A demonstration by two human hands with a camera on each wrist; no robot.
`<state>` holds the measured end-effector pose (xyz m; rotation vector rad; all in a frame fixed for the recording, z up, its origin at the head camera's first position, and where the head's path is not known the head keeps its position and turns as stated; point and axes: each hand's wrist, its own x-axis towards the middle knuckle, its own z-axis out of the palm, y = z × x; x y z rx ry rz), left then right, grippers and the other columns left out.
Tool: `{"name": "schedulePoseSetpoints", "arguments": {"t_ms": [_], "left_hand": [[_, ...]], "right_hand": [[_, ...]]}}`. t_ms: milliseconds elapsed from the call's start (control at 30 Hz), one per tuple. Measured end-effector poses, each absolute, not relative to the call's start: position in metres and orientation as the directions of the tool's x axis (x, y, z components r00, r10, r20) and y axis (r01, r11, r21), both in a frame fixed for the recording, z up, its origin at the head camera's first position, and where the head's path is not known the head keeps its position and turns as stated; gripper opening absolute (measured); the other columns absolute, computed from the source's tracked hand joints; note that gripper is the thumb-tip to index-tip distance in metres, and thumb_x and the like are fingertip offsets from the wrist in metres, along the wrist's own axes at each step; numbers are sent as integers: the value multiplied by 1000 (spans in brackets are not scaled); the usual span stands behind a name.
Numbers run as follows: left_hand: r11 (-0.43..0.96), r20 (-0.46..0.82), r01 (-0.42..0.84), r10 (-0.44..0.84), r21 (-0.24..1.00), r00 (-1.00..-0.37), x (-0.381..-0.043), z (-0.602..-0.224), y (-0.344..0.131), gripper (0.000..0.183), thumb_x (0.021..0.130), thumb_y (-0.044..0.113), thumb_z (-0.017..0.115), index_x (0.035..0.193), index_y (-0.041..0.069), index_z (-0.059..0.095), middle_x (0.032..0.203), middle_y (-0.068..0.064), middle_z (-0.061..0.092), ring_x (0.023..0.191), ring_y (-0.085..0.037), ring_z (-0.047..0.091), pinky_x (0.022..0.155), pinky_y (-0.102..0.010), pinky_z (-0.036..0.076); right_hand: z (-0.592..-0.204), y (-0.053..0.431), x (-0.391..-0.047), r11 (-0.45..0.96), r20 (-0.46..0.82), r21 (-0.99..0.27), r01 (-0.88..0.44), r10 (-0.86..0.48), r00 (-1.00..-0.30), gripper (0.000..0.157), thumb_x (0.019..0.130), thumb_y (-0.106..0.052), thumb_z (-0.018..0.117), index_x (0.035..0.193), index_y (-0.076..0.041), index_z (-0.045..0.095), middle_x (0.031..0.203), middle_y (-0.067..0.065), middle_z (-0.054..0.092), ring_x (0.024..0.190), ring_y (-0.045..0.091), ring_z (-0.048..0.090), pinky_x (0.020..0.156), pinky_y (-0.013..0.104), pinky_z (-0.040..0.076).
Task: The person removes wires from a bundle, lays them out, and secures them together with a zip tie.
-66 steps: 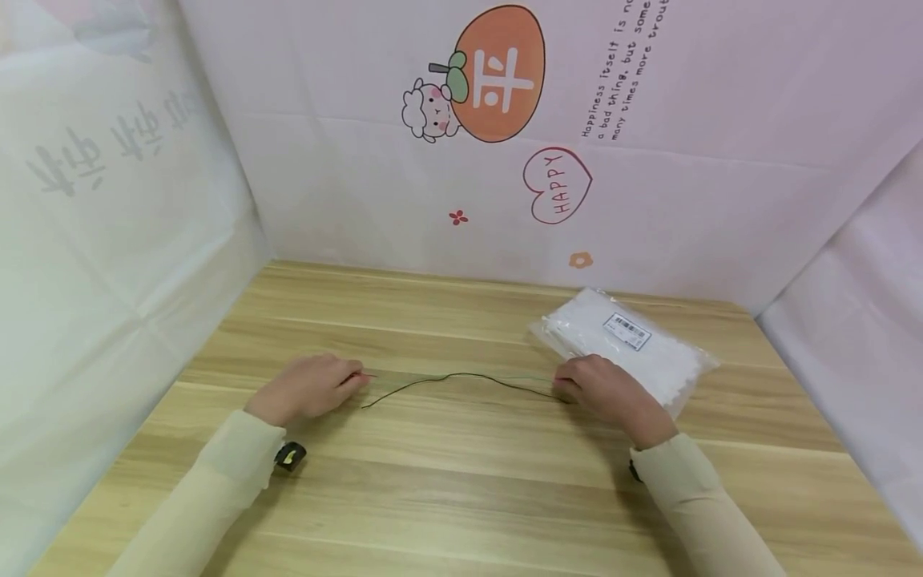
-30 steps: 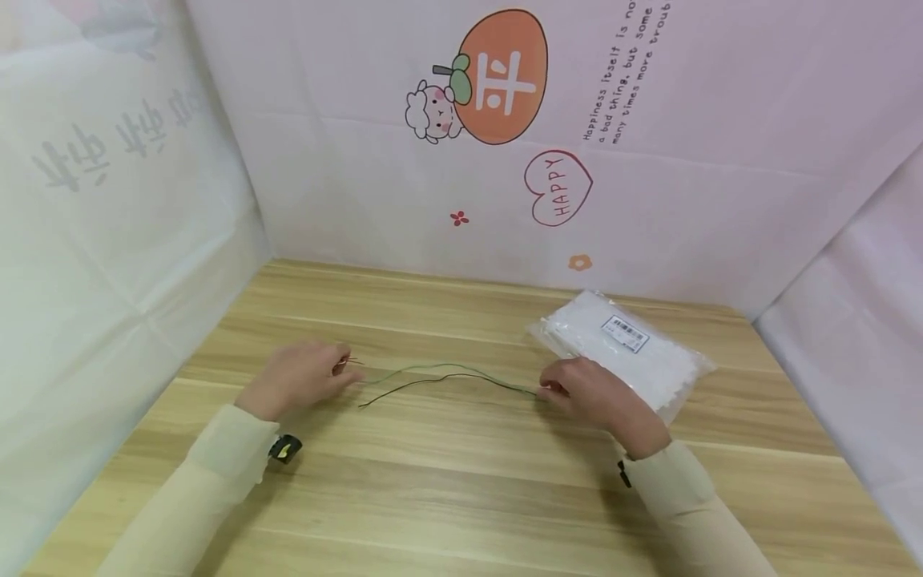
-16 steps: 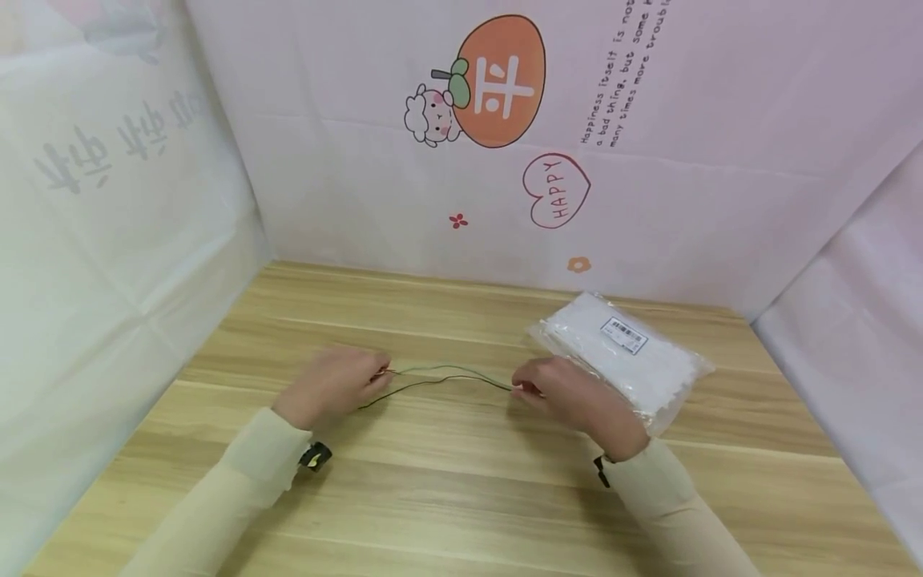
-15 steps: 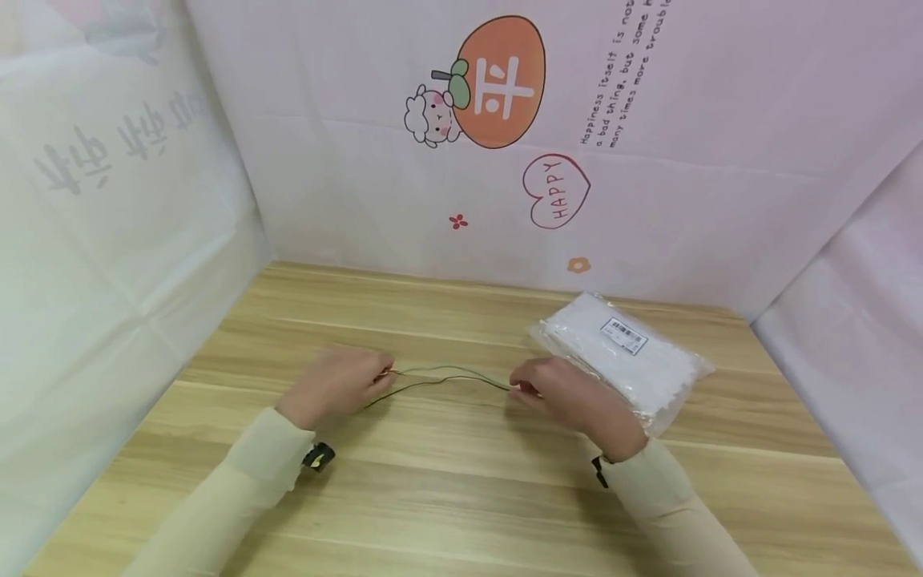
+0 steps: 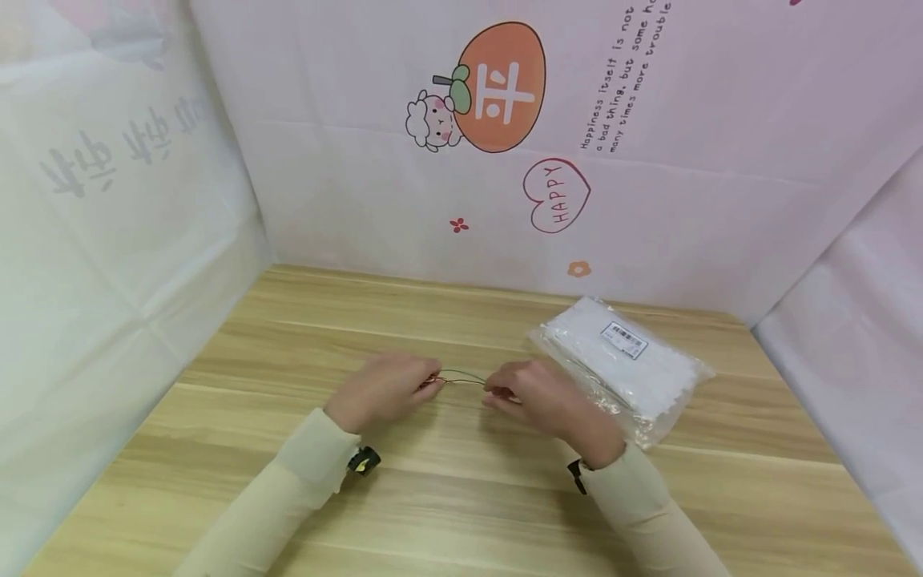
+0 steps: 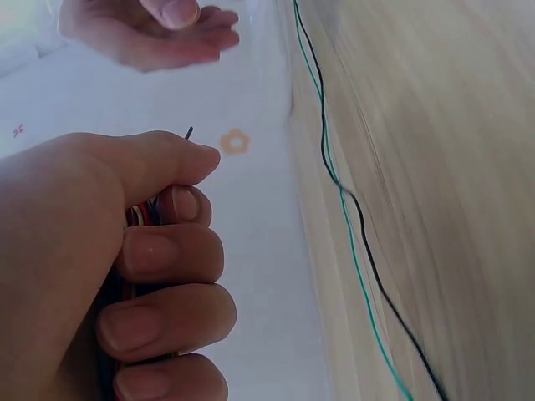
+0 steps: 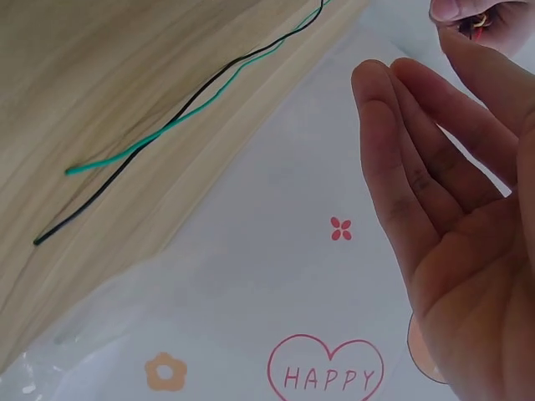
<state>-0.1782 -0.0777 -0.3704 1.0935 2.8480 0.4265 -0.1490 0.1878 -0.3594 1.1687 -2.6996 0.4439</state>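
Note:
In the head view my left hand (image 5: 392, 389) and right hand (image 5: 537, 393) are close together over the middle of the table. Curled fingers of the left hand grip a bundle of thin coloured wires (image 6: 140, 215), red, white and dark strands showing. One dark wire end pokes out past its thumb; the rest is hidden in the fist. A green wire (image 6: 359, 276) and a black wire (image 6: 401, 324) lie loose on the wood, crossing each other, with their ends visible in the right wrist view. The right hand holds nothing; its fingers are extended and slightly bent, near the left fist.
A clear plastic packet (image 5: 623, 361) with white contents and a barcode label lies behind and to the right of the right hand. The wooden table (image 5: 461, 497) is bounded by printed white cloth (image 5: 346, 192) at the back and both sides.
My left hand has moved right and the right hand left, narrowing the gap between them. The green wire, earlier reaching from hand to hand, now lies on the table beside the black one.

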Motion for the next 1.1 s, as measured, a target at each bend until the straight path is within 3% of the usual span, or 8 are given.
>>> {"name": "schedulePoseSetpoints", "arguments": {"t_ms": [367, 500, 700, 800, 933, 1100], "left_hand": [[608, 97, 733, 746, 306, -659, -174, -376, -51, 24, 111, 25, 51, 89, 17, 58, 67, 9, 42, 59, -6, 38, 58, -23, 35], [589, 91, 733, 755, 341, -650, -173, -377, -45, 23, 112, 25, 46, 106, 15, 66, 71, 7, 48, 64, -7, 44, 63, -25, 42], [613, 33, 715, 751, 337, -660, -169, -379, -41, 37, 114, 30, 41, 139, 17, 65, 101, 7, 71, 83, -9, 60, 80, -31, 54], [598, 41, 733, 765, 324, -642, -168, -380, -42, 35, 115, 31, 40, 134, 17, 66, 95, 5, 70, 83, -9, 62, 79, -34, 56], [592, 46, 735, 768, 329, -639, -169, -382, -49, 23, 115, 28, 44, 109, 19, 64, 81, 7, 58, 76, -9, 57, 72, -31, 52], [584, 26, 726, 772, 363, -635, -170, -381, -56, 21, 115, 27, 45, 104, 18, 60, 78, 8, 53, 72, -9, 51, 73, -29, 49]], "right_hand": [[-362, 178, -147, 588, 307, -330, -739, -674, -672, 11, 98, -15, 76, 105, -7, 79, 99, 3, 79, 86, 10, 73, 77, 23, 60], [-364, 177, -148, 568, 327, -366, -737, -663, -674, 10, 97, -9, 76, 106, -6, 79, 99, 3, 79, 87, 10, 74, 79, 22, 60], [-367, 179, -149, 530, 413, -315, -787, -670, -617, 13, 93, 2, 76, 103, -5, 80, 98, 4, 79, 90, 14, 76, 81, 24, 61], [-370, 183, -151, 529, 463, -243, -813, -673, -576, 13, 90, 7, 76, 95, -5, 80, 90, 2, 78, 82, 13, 74, 76, 26, 60], [-374, 193, -154, 570, 534, -178, -802, -628, -565, 18, 82, 12, 78, 82, -6, 75, 80, 1, 74, 72, 12, 69, 68, 28, 59], [-374, 195, -154, 574, 531, -140, -807, -644, -551, 12, 85, 2, 80, 86, -8, 76, 82, -1, 75, 72, 10, 69, 68, 25, 58]]}}
